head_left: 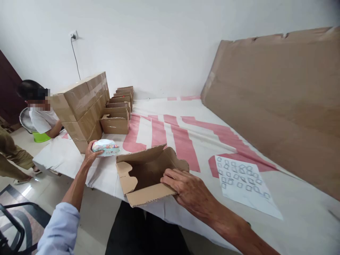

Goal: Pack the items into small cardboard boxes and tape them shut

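My left hand (91, 153) is closed around one end of a soft, white pack of wipes (107, 147) with a colourful print along its side. It holds the pack just left of an open cardboard box (151, 195), above the cloth. The box stands near the table's front edge with its flaps raised, and its visible inside is dark. My right hand (184, 186) grips the box's near right side, fingers bent over the rim and into the opening. What lies deep in the box is hidden.
Stacked closed cartons (79, 106) stand at the back left, beside a row of open small boxes (115, 122). A sheet with drawn squares (241, 177) lies at right. Large cardboard (278, 95) rises behind it. A person (42, 113) sits beyond the cartons.
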Tool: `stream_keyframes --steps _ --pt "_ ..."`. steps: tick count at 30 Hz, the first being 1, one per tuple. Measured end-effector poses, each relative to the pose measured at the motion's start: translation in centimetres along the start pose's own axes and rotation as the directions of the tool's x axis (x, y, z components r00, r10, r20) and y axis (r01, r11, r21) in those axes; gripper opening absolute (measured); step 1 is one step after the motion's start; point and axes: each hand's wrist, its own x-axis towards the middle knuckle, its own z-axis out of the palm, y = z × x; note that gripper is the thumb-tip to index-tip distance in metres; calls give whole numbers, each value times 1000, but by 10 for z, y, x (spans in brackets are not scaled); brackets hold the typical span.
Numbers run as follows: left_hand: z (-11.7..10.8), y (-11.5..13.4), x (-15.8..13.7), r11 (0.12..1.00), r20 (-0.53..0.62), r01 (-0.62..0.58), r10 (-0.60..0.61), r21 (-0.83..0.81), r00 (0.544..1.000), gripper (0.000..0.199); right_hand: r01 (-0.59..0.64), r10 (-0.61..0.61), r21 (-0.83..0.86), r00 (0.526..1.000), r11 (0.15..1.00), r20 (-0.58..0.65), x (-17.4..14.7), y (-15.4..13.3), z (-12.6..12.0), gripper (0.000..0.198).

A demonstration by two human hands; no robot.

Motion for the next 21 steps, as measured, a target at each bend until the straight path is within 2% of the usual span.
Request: stream_keyframes --steps 8,12,14,17,19,21 --pt "57 -12 96 981 165 -178 164 75 973 75 11 -10 22 998 1000 -57 -7 7 9 46" --pt "71 -30 122 969 129 -173 152 175 980 72 6 -4 20 997 1000 -75 -14 10 15 55" --pt "71 -38 119 958 82 -159 144 238 986 72 2 -1 7 997 1000 -77 -17 11 18 58" --pt "68 -47 96 931 29 -158 157 330 987 70 -14 13 -9 997 1000 -77 -19 11 20 59" --pt "71 -51 75 911 22 -151 154 383 988 55 -16 14 -18 995 1000 -95 -18 10 19 57" --pt "80 -56 56 897 55 -133 121 421 991 31 -12 8 -29 992 1000 -125 -14 8 17 56"
